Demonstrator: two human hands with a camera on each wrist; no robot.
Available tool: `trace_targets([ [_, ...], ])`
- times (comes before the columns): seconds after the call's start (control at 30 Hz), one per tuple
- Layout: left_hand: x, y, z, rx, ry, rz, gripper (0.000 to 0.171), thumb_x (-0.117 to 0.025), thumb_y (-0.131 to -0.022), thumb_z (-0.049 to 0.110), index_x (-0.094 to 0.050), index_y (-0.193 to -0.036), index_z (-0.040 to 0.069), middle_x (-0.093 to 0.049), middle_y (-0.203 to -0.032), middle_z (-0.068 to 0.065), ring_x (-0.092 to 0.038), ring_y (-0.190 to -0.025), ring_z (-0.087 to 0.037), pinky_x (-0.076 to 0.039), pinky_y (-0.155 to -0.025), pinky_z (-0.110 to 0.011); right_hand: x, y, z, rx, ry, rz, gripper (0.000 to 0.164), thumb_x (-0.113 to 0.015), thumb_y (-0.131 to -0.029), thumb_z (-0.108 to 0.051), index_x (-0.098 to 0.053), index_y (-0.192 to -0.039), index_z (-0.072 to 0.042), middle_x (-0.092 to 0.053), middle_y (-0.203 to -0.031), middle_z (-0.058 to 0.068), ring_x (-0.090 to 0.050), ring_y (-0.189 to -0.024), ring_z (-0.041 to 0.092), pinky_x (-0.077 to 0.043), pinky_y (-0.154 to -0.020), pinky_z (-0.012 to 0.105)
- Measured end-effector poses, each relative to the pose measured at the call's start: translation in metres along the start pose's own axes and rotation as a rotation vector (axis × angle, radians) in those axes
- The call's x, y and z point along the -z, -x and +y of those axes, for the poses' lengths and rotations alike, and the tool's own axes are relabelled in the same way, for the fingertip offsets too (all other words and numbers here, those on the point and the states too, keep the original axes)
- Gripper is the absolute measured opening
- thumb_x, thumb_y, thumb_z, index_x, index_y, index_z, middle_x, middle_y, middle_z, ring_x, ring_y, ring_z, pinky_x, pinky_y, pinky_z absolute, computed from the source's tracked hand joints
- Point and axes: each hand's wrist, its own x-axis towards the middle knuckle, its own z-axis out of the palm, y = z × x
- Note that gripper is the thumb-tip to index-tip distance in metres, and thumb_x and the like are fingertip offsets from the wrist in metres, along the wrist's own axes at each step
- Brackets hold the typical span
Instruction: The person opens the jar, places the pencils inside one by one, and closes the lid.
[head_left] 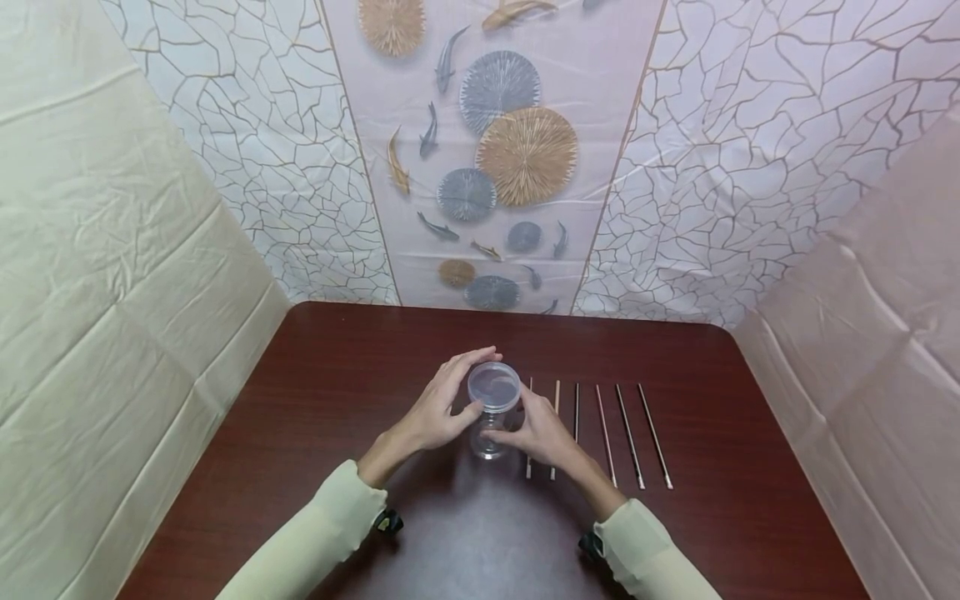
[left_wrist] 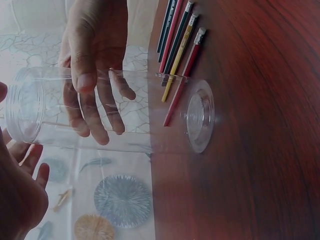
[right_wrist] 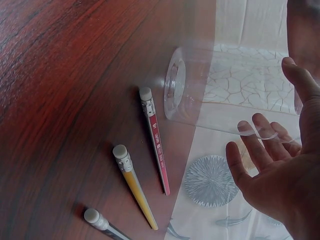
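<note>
A clear plastic jar (head_left: 489,450) stands upright on the table, with a translucent round lid (head_left: 494,387) at its top. My left hand (head_left: 438,410) holds the lid from the left, thumb at the near rim and fingers round the far side. From the right, my right hand (head_left: 546,432) grips the jar's body below the lid, its thumb across the near side and its fingers behind. Through the see-through wall in the left wrist view, the right hand's fingers (left_wrist: 92,117) show, and the jar looks empty.
Several pencils lie side by side right of the jar, eraser ends toward me. Among them are a red pencil (right_wrist: 158,150), nearest the jar, and a yellow pencil (right_wrist: 137,192). The dark red-brown table (head_left: 337,358) meets patterned cloth (head_left: 487,250) at the back and plain cloth at both sides.
</note>
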Motion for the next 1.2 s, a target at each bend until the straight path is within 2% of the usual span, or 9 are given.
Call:
trace_targets([
  [0.2, -0.0004, -0.0008, 0.0011, 0.019, -0.036, 0.023, 0.08, -0.073, -0.089, 0.029, -0.041, -0.161, 0.011, -0.059, -0.147, -0.003, -0.052, -0.135, -0.023, -0.039, -0.11, -0.05, 0.0003, -0.0003, -0.002, 0.002, 0.013, -0.002, 0.085, -0.098, -0.077, -0.022, -0.054, -0.148, -0.003, -0.075, -0.118, 0.009, -0.07, -0.097, 0.02, -0.058, -0.081, 0.034],
  [0.43, -0.0008, -0.0012, 0.0016, 0.061, -0.072, 0.042, 0.084, -0.087, -0.088, 0.032, -0.047, -0.157, 0.009, -0.056, -0.143, -0.006, -0.052, -0.133, -0.023, -0.044, -0.11, -0.047, 0.0008, -0.0016, -0.0013, 0.0, 0.032, -0.002, 0.086, -0.099, -0.076, -0.024, -0.055, -0.147, -0.004, -0.074, -0.121, 0.01, -0.067, -0.096, 0.018, -0.055, -0.079, 0.032],
  [0.53, -0.0004, -0.0002, 0.0016, 0.064, -0.071, 0.019, 0.084, -0.084, -0.09, 0.034, -0.044, -0.16, 0.01, -0.051, -0.152, -0.007, -0.048, -0.141, -0.025, -0.04, -0.114, -0.05, 0.0008, -0.0012, -0.0017, 0.0, 0.033, 0.002, 0.084, -0.098, -0.076, -0.023, -0.056, -0.146, -0.004, -0.075, -0.119, 0.008, -0.066, -0.095, 0.017, -0.054, -0.079, 0.033],
  [0.67, -0.0002, 0.0017, 0.0018, 0.039, -0.039, -0.017, 0.079, -0.071, -0.095, 0.032, -0.037, -0.163, 0.009, -0.043, -0.164, -0.007, -0.041, -0.149, -0.027, -0.035, -0.117, -0.058, 0.0001, -0.0002, -0.0022, 0.007, 0.033, 0.005, 0.081, -0.098, -0.077, -0.023, -0.056, -0.145, -0.004, -0.075, -0.117, 0.007, -0.066, -0.093, 0.017, -0.055, -0.079, 0.033],
  [0.83, -0.0012, 0.0014, 0.0013, -0.007, -0.012, -0.026, 0.079, -0.063, -0.093, 0.025, -0.034, -0.164, 0.007, -0.046, -0.164, -0.007, -0.04, -0.15, -0.027, -0.033, -0.117, -0.058, -0.0004, 0.0006, -0.0024, -0.003, 0.02, -0.001, 0.082, -0.097, -0.078, -0.022, -0.056, -0.145, -0.004, -0.075, -0.12, 0.008, -0.067, -0.1, 0.019, -0.056, -0.085, 0.038],
  [1.0, -0.0017, 0.0006, 0.0015, -0.018, -0.025, -0.008, 0.083, -0.064, -0.086, 0.019, -0.037, -0.163, 0.007, -0.054, -0.156, -0.008, -0.045, -0.146, -0.027, -0.035, -0.115, -0.056, -0.0007, 0.0006, -0.0016, -0.006, 0.016, 0.002, 0.084, -0.097, -0.078, -0.024, -0.054, -0.147, -0.003, -0.075, -0.121, 0.009, -0.067, -0.102, 0.019, -0.055, -0.085, 0.038],
  [1.2, -0.0018, 0.0015, 0.0006, 0.013, -0.077, 0.014, 0.081, -0.075, -0.089, 0.025, -0.041, -0.161, 0.01, -0.055, -0.15, -0.006, -0.052, -0.136, -0.024, -0.042, -0.109, -0.052, -0.0007, 0.0005, -0.0012, 0.017, 0.012, 0.013, 0.082, -0.096, -0.079, -0.022, -0.055, -0.147, -0.001, -0.074, -0.121, 0.01, -0.067, -0.099, 0.019, -0.056, -0.081, 0.038],
])
